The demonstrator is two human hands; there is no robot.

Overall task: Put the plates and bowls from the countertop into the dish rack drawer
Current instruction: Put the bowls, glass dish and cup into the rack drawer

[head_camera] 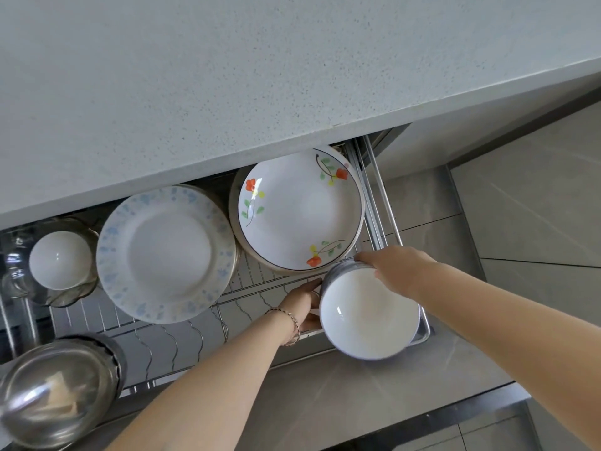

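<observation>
A white bowl with a grey-blue outside (364, 317) hangs over the front right corner of the wire dish rack drawer (195, 323). My left hand (304, 305) grips its left side and my right hand (395, 270) holds its far rim, so both are shut on it. In the drawer lie a stack of plates topped by a flowered plate (300, 208) at the right, a blue-patterned white plate (166, 253) in the middle, and a small white bowl (60, 260) sitting in a glass bowl at the left.
The speckled grey countertop (260, 76) overhangs the drawer's back. A steel bowl (55, 395) stands at the drawer's front left. The drawer's metal side rails (374, 190) run along the right. Tiled floor (520, 222) lies to the right and below.
</observation>
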